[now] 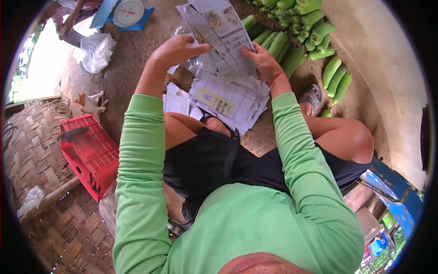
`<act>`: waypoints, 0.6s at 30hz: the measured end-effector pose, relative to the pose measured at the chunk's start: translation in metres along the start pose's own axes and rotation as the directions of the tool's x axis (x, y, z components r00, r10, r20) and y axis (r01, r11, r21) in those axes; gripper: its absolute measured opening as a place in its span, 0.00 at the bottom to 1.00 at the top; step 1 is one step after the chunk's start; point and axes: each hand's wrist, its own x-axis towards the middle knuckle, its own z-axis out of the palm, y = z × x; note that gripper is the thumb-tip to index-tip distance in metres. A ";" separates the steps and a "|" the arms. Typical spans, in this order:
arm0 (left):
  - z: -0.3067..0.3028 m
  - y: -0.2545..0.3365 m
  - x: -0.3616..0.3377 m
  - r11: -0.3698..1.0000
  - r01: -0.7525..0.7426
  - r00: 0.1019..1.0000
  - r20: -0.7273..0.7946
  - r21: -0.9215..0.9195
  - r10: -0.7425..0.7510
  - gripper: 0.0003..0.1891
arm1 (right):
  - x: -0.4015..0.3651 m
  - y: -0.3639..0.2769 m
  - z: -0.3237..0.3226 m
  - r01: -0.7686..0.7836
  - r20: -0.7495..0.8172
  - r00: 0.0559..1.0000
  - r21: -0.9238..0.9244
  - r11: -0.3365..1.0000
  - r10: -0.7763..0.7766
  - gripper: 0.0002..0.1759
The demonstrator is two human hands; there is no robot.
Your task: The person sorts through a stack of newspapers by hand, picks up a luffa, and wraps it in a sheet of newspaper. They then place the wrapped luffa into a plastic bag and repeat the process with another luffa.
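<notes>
Off-white printed paper sheets (pixel 223 29), overlapping and marked with dark handwriting, are held up just beyond a layered pile of printed white paper (pixel 232 98) on the brown floor (pixel 132 55). At the pile's far right, the bare right hand (pixel 267 66) has its grip clamped on the sheets' near right corner, thumb on top. At the pile's far left, the bare left hand (pixel 175 52) touches the sheets' left edge, one finger reaching over the print; whether its grip is closed on the paper I cannot tell. Loose white papers (pixel 177 104) lie just left of the pile. Beyond the pile to the right are long green gourds (pixel 278 45). Well apart from the pile, on its left, are a blue scale with a round white dial (pixel 129 13), a crumpled white plastic bag (pixel 97 52), an orange-and-white cat (pixel 92 102) and a red slatted plastic crate (pixel 91 153).
</notes>
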 end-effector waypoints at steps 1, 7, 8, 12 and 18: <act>0.000 0.015 -0.009 0.972 -0.003 1.000 -0.002 -0.233 0.002 0.34 | -0.001 -0.009 0.007 0.031 0.027 0.999 0.049 0.998 -0.032 0.21; -0.017 0.058 -0.024 0.537 -0.227 0.936 -0.029 -0.813 0.351 0.25 | -0.014 -0.050 0.034 0.148 0.120 0.975 0.276 0.950 -0.187 0.22; -0.019 0.064 -0.027 0.537 -0.275 0.916 -0.048 -0.797 0.398 0.24 | -0.018 -0.056 0.039 0.160 0.113 0.973 0.304 0.939 -0.202 0.22; -0.024 0.082 -0.039 0.542 -0.355 0.887 -0.091 -0.762 0.452 0.21 | -0.034 -0.079 0.060 0.159 0.077 0.975 0.408 0.899 -0.208 0.21; -0.013 0.090 -0.049 0.557 -0.445 0.880 -0.229 -0.701 0.415 0.20 | -0.027 -0.071 0.069 0.235 0.033 0.966 0.295 0.926 -0.256 0.28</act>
